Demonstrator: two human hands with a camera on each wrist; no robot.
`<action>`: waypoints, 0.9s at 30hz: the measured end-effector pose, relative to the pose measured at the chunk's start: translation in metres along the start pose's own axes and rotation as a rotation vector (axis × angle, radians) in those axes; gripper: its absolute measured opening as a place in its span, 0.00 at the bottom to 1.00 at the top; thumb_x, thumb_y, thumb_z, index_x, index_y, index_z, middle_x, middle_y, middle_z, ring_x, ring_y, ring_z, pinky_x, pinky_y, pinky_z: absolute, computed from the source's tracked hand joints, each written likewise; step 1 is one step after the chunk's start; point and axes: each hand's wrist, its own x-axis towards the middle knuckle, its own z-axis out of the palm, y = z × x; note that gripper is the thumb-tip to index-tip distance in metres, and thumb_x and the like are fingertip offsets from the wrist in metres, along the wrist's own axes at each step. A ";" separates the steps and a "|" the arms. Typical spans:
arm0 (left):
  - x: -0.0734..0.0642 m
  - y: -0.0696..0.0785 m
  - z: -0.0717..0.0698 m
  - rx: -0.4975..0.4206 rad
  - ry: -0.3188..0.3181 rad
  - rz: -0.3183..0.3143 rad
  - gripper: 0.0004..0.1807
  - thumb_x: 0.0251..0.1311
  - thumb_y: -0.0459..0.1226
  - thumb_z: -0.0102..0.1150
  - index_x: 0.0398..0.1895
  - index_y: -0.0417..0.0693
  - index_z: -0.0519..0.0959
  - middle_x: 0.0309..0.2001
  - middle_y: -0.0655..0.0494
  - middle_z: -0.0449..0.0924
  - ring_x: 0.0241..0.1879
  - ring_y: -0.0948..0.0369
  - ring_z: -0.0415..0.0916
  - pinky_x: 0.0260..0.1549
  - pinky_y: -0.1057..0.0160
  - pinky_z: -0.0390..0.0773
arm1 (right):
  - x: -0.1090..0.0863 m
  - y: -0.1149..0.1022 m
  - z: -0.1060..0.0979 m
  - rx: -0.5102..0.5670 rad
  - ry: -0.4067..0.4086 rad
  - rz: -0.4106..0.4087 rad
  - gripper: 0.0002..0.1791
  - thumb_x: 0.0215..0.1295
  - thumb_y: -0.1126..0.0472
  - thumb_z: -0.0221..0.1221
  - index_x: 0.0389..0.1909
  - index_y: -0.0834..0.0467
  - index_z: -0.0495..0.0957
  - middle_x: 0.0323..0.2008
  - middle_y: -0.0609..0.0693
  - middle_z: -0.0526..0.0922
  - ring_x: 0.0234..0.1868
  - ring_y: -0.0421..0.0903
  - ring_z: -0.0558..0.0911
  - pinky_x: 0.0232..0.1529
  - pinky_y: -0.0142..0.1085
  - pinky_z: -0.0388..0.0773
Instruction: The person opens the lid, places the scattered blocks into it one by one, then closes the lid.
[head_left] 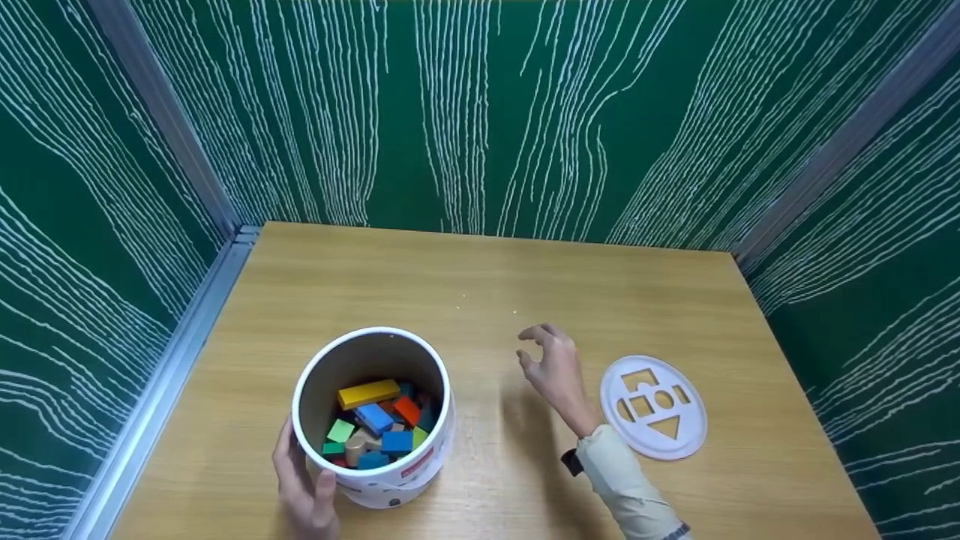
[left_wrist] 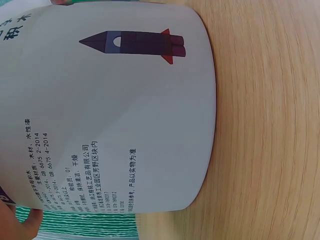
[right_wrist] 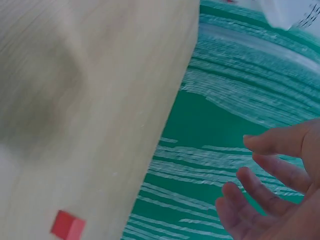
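Note:
A white round bucket (head_left: 394,491) with printed sides stands on the table, left of the middle. Inside lie colored wooden blocks, among them a yellow bar (head_left: 369,394) and a blue block (head_left: 373,418). My left hand (head_left: 304,480) holds the bucket by its near left side, thumb and fingers spread along the wall. The left wrist view shows the printed wall (left_wrist: 150,110) up close, with a rocket picture. My right hand (head_left: 555,367) hovers over the table between bucket and lid, its fingers loosely bent with nothing between them. In the right wrist view its fingers (right_wrist: 260,195) are apart.
A white round lid (head_left: 675,442) with shaped cutouts lies flat on the right of the wooden table (head_left: 337,270). The right wrist view shows a red block (right_wrist: 67,225) on the tabletop. Green walls with white streaks (head_left: 465,112) surround the table.

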 end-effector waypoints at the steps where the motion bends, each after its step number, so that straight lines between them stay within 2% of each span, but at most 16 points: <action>1: 0.000 0.000 0.000 0.002 -0.001 -0.001 0.33 0.58 0.33 0.48 0.69 0.43 0.57 0.68 0.45 0.59 0.64 0.61 0.58 0.66 0.65 0.55 | 0.000 0.004 0.000 -0.003 -0.001 0.017 0.11 0.43 0.73 0.67 0.31 0.61 0.83 0.34 0.53 0.82 0.35 0.54 0.79 0.34 0.44 0.78; 5: 0.000 -0.002 0.000 -0.033 -0.007 0.025 0.34 0.56 0.32 0.48 0.69 0.42 0.58 0.68 0.48 0.60 0.64 0.59 0.58 0.66 0.64 0.55 | -0.002 0.018 -0.003 -0.055 -0.022 0.101 0.12 0.45 0.71 0.67 0.34 0.61 0.83 0.37 0.55 0.82 0.36 0.53 0.79 0.33 0.45 0.79; 8: 0.001 -0.004 -0.001 -0.054 -0.010 0.049 0.34 0.54 0.31 0.47 0.69 0.40 0.58 0.67 0.48 0.60 0.65 0.58 0.58 0.66 0.64 0.55 | -0.003 0.029 -0.003 -0.087 -0.045 0.166 0.12 0.46 0.69 0.67 0.36 0.59 0.83 0.40 0.55 0.81 0.31 0.53 0.79 0.27 0.45 0.77; 12: 0.001 -0.006 -0.001 -0.015 -0.010 0.052 0.33 0.56 0.31 0.47 0.69 0.40 0.58 0.67 0.45 0.60 0.65 0.61 0.58 0.65 0.66 0.55 | -0.005 0.044 -0.001 -0.108 -0.058 0.233 0.14 0.47 0.70 0.66 0.38 0.59 0.82 0.43 0.57 0.80 0.30 0.54 0.78 0.25 0.45 0.75; 19: 0.001 -0.005 -0.001 0.024 -0.003 0.008 0.33 0.58 0.33 0.47 0.69 0.42 0.57 0.68 0.46 0.59 0.65 0.63 0.57 0.65 0.68 0.54 | -0.009 0.064 0.004 -0.122 -0.087 0.354 0.17 0.49 0.71 0.65 0.43 0.62 0.80 0.48 0.61 0.76 0.42 0.56 0.77 0.36 0.46 0.78; 27: 0.001 -0.001 0.000 0.041 -0.003 -0.014 0.33 0.58 0.33 0.47 0.70 0.44 0.57 0.68 0.48 0.60 0.64 0.63 0.58 0.64 0.68 0.55 | -0.010 0.079 0.009 -0.159 -0.164 0.435 0.24 0.49 0.71 0.62 0.51 0.67 0.75 0.50 0.66 0.74 0.47 0.61 0.76 0.43 0.52 0.77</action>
